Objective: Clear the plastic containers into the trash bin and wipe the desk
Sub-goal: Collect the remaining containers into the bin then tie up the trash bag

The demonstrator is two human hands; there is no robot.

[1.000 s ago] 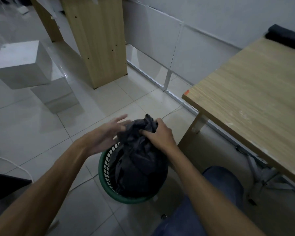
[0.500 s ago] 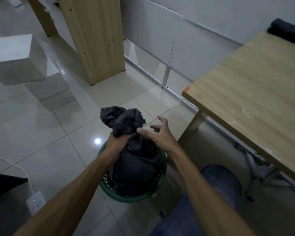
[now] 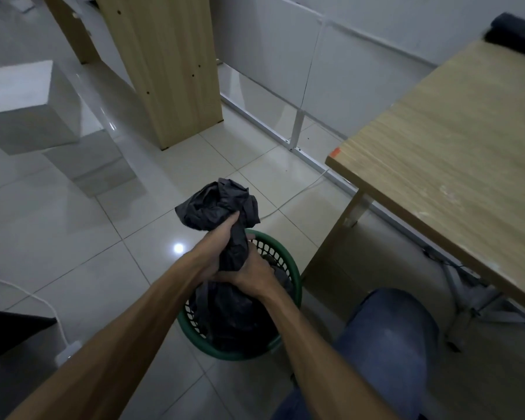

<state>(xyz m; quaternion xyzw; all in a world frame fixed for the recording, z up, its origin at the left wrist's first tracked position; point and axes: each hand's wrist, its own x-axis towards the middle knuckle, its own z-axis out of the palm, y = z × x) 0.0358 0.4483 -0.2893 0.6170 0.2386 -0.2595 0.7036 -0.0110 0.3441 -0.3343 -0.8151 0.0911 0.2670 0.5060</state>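
A: Bin point(image 3: 288, 262) first: where is it sitting?

B: It is standing on the tiled floor point(image 3: 73, 225), low in the middle of the view, just left of the surface point(image 3: 455, 153) and its near leg. It is green, with a mesh wall.

A: And the bag point(image 3: 219, 204)?

B: It is black, and its lower part is lying inside the bin while its gathered neck is rising above the rim. The loose top is bunching out above the hands.

A: What are the hands doing?

B: The left hand point(image 3: 222, 247) is wrapping closed round the neck of the bag, high up. The right hand point(image 3: 252, 275) is closing its grip on the same neck just below, touching the left one. Both fists are squeezing the plastic together over the bin.

A: Anything else near?

B: A knee in blue jeans point(image 3: 388, 344) is showing at the near right, beside the bin. A white cable point(image 3: 285, 204) is running over the tiles on the far side of the bin. A wooden panel point(image 3: 170, 65) is standing at the far left, with a white box point(image 3: 22, 101) further left. I cannot tell what the bag is holding.
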